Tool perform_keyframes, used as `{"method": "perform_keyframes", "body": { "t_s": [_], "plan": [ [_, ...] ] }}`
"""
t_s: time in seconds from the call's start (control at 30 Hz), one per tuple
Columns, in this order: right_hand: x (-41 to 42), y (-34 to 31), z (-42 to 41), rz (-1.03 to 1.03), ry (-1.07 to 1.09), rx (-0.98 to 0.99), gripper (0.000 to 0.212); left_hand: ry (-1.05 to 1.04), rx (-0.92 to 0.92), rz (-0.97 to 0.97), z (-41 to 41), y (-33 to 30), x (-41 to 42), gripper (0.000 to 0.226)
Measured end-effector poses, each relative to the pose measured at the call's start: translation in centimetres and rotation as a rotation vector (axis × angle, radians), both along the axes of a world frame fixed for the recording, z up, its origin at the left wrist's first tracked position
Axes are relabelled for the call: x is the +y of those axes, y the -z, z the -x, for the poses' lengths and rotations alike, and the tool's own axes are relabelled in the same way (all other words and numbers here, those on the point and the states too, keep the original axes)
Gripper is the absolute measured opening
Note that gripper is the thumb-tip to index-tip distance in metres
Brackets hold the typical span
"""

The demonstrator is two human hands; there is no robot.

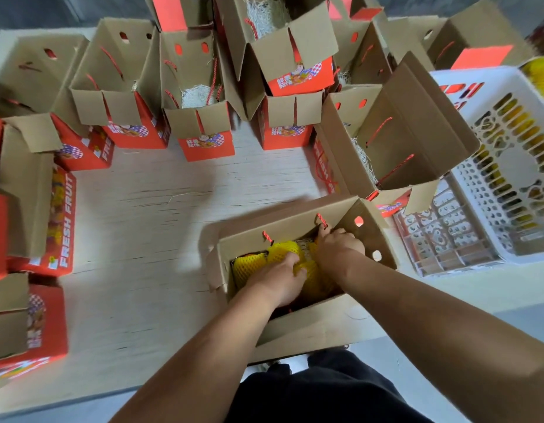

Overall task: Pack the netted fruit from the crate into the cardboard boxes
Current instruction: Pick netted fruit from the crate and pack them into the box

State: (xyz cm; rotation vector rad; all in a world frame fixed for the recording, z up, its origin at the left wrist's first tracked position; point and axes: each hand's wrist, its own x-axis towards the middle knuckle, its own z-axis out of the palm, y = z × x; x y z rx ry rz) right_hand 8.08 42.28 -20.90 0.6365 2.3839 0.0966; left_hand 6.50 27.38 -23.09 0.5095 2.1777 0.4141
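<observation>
Both hands are down inside an open cardboard box (298, 328) at the near edge of the bench (148, 227). The left hand (279, 279) curls its fingers over a piece of fruit in yellow foam netting (284, 250) and grips it. The right hand (337, 248) sits just beside it, deeper toward the far wall of the box, with its fingers bent down among the netted fruit; whether it holds one or only presses on it cannot be told. More yellow netted fruit (249, 265) lies in the box to the left of the left hand, touching the piece under it. Two red cord ends (322, 220) poke through the box wall just beyond the hands.

To the right of the right hand, well apart, stands a white plastic crate (465, 96) with yellow fruit showing through its slotted side. Between that crate and the hands stands another open box (417, 123) with pale shredded paper in it. Beyond and to the left of the hands, many red and brown boxes (203, 129) stand open across the bench, some stacked, several with shredded paper inside.
</observation>
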Motion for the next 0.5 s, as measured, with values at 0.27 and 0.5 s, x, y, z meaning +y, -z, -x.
{"method": "perform_keyframes", "body": {
  "t_s": [0.27, 0.5],
  "plan": [
    [1.7, -2.0, -1.8, 0.259, -0.281, -0.154, 0.079, 0.081, 0.084, -0.093, 0.6, 0.4, -0.5, 0.045],
    [1.1, -5.2, -1.6, 0.192, -0.275, -0.119, 0.064, 0.204, 0.095, 0.094, 0.6, 0.6, -0.2, 0.048]
  ]
}}
